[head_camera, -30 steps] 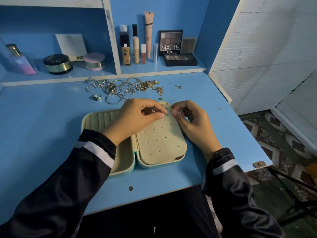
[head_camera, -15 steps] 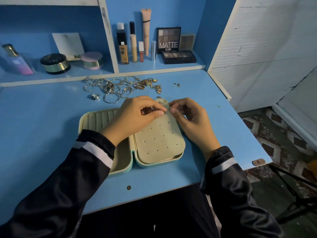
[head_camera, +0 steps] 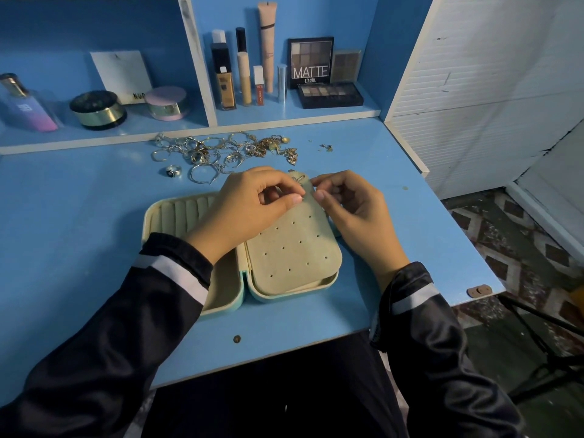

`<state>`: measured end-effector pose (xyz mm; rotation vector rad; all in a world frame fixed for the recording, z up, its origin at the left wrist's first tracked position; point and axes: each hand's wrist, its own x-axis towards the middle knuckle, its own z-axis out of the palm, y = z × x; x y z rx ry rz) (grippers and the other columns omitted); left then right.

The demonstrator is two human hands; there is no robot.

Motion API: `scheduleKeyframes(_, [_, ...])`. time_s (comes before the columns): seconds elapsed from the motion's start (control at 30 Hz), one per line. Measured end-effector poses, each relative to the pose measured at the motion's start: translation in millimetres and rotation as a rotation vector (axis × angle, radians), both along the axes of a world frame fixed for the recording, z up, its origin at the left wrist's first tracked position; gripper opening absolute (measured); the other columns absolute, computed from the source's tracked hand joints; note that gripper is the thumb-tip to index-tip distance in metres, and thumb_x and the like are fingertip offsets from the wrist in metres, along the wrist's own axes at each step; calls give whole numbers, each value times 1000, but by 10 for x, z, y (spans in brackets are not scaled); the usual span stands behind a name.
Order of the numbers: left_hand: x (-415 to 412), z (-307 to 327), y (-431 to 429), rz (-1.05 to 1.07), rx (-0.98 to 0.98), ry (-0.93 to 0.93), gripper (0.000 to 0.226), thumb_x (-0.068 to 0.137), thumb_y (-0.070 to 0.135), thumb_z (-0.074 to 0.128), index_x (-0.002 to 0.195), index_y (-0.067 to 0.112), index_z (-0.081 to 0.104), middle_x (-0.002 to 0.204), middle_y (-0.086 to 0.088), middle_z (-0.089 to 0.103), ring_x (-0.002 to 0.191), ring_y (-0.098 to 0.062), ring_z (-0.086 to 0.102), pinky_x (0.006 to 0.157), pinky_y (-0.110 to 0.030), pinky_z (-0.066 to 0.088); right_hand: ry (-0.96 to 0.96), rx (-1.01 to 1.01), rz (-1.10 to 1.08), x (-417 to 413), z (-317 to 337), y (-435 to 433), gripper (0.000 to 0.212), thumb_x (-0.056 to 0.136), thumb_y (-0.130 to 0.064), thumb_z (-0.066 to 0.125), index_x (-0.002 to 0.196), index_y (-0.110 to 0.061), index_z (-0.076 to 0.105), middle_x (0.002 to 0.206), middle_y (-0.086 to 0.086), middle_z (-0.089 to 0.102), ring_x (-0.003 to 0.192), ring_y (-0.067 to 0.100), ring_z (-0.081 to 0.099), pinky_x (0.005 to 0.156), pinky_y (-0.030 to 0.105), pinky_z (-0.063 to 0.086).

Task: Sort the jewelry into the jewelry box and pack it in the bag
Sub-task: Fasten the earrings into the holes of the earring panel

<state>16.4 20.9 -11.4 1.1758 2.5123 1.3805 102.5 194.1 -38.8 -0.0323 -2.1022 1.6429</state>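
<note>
The blue desk (head_camera: 79, 222) holds an open jewelry box (head_camera: 164, 213) near the middle. A soft pad (head_camera: 294, 257) with small holes covers its right half, and the pad's long side runs from near to far. Both hands meet at the pad's far edge. The left hand (head_camera: 249, 207) pinches a small gold earring (head_camera: 298, 178) there, touching the pad. The right hand (head_camera: 354, 207) is just beside it with its fingers curled. I cannot tell if it holds anything. The free holes lie nearer than both hands. The pile of jewelry (head_camera: 218, 150) sits farther off, apart from the box. A ring (head_camera: 173, 171) lies at its left. No bag shows.
</note>
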Motion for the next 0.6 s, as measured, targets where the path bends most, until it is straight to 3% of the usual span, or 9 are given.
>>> scheduleKeyframes(0.2, [0,-5,-8,-14,-4,34,11,88,21,72,94,29,74,85,13,64,74,-3,56,65,-10,41,5,-37,13,3,12,-2,4,91,-12,64,88,-13,62,104,10,69,95,25,65,83,43,54])
scheduleKeyframes(0.6, [8,22,-24,-6,70,47,11,87,17,73,96,22,76,90,4,68,81,-11,62,73,-17,47,18,-149,48,32,118,-55,2,92,0,61,90,1,60,105,17,68,93,15,65,76,20,49])
